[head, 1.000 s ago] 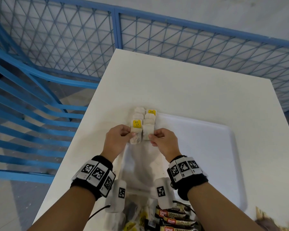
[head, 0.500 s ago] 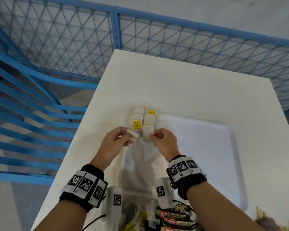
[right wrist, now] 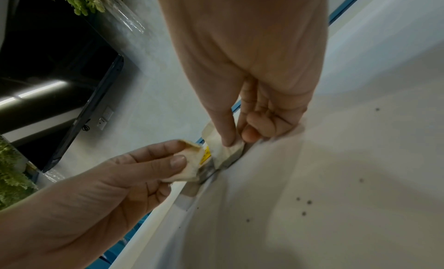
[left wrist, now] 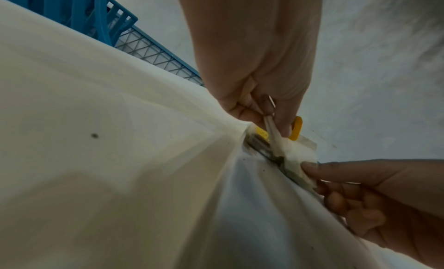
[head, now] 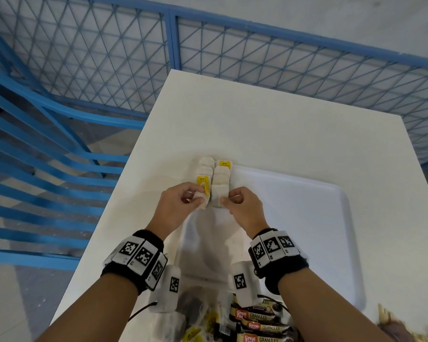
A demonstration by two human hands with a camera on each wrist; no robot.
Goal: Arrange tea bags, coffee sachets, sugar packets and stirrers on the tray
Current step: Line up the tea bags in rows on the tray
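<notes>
A white tray (head: 307, 218) lies on the white table (head: 282, 132). Two rows of tea bags (head: 221, 178) with yellow tags sit at its far left corner. My left hand (head: 198, 197) pinches a tea bag (head: 203, 203) between thumb and fingers at the near end of the left row; the same tea bag (right wrist: 190, 164) shows in the right wrist view. My right hand (head: 224, 199) pinches the nearest tea bag (head: 216, 196) of the right row, finger on top and thumb at its end (right wrist: 225, 147). The bags under the fingers are partly hidden.
Brown coffee sachets (head: 257, 324) and loose tea bags (head: 203, 322) lie heaped on the table's near edge, below my wrists. A pale bundle (head: 391, 322) shows at the lower right. A blue mesh fence (head: 84, 58) runs along the left and far sides.
My left hand drew back a little with its tea bag, then came forward again to the near end of the left row. The right hand stayed on its tea bag.
</notes>
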